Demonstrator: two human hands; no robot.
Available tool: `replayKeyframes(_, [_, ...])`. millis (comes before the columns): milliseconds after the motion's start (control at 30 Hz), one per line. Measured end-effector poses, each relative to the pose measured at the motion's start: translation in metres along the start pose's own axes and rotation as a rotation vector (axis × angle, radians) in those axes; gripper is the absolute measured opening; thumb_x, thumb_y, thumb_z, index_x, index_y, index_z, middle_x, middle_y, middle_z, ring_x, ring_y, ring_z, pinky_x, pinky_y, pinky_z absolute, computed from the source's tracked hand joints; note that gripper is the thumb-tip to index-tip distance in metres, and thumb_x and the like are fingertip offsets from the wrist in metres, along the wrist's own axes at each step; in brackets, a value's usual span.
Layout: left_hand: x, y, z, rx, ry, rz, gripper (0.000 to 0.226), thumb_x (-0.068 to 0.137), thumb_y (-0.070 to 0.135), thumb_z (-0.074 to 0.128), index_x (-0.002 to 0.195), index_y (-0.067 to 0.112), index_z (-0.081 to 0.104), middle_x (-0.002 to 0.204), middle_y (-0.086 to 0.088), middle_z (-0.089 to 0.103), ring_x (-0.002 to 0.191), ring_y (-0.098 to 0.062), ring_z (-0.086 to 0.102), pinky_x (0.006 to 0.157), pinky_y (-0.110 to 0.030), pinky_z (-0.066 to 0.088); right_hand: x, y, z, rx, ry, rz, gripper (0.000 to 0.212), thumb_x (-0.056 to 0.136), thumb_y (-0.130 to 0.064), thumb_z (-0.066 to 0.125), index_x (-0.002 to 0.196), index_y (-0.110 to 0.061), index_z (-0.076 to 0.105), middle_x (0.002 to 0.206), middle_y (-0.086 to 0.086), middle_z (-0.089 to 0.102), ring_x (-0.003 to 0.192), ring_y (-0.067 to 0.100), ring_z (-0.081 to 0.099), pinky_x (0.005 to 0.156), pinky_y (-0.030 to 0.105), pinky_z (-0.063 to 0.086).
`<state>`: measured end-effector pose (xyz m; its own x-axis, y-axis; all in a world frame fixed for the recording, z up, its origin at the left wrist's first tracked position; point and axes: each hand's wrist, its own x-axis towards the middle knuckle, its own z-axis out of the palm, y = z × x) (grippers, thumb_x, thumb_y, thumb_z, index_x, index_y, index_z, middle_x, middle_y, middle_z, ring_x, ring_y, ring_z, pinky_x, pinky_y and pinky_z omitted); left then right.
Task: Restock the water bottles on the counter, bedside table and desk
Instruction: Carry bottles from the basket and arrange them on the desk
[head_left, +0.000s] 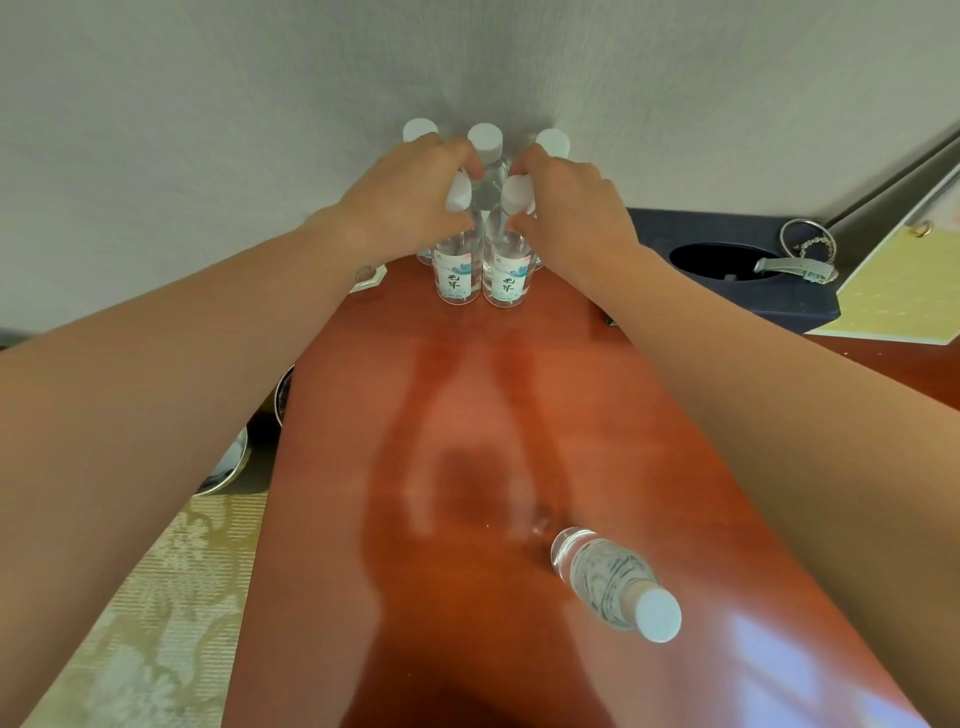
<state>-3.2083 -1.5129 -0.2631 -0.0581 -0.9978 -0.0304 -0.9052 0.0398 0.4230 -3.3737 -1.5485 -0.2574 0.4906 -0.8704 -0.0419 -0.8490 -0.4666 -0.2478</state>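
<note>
Step in hand, prob: squaring up 2 front bottles at the back of the table, by the wall. Fingers + thumb of left hand curl round neck of front-left bottle; right hand same on front-right bottle. Just behind stand 3 more bottles. One spare bottle stands well apart, nr the front edge. Next, I'd say: let go w/o knocking neighbours, then reach back for the spare

A: The arms?
B: Both bare, stretched straight forward, converging.
A: And the hands?
B: Side by side, palms down. The left hand curls round the left bottle at its neck, the right hand round the right bottle.
</note>
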Motion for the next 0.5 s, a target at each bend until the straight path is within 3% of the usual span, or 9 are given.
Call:
replayKeyframes(200, [-0.021,0.01,0.004,-0.02,0.029,0.027,0.06,0.084,0.022,0.071,0.137,0.013,0.044,0.131,-0.014,0.046,0.115,-0.031,0.049,0.091,-0.045,0.045,-0.012,0.001,-0.008,0.024,-0.012,0.004,0.049,0.093,-0.026,0.062,0.134,-0.011,0.042,0.122,0.012,0.059,0.108,0.035,0.057,0.083,0.043,0.047])
replayKeyframes(300, [-0.034,0.018,0.009,-0.065,0.07,0.027,0.065,0.083,0.025,0.073,0.138,0.012,0.043,0.137,-0.012,0.043,0.125,-0.029,0.042,0.097,-0.043,0.042,-0.024,0.003,-0.01,0.025,-0.021,0.007,0.05,0.093,-0.024,0.061,0.137,-0.014,0.039,0.12,0.012,0.059,0.105,0.035,0.057,0.078,0.041,0.046])
replayKeyframes(500, [-0.06,0.042,0.014,0.004,0.068,0.047,0.067,0.081,0.029,0.074,0.138,0.011,0.041,0.139,-0.011,0.041,0.129,-0.03,0.038,0.101,-0.036,0.035,-0.057,0.005,-0.027,0.081,-0.085,0.025,0.061,0.089,-0.022,0.065,0.142,-0.023,0.034,0.126,0.008,0.055,0.108,0.032,0.056,0.085,0.048,0.05])
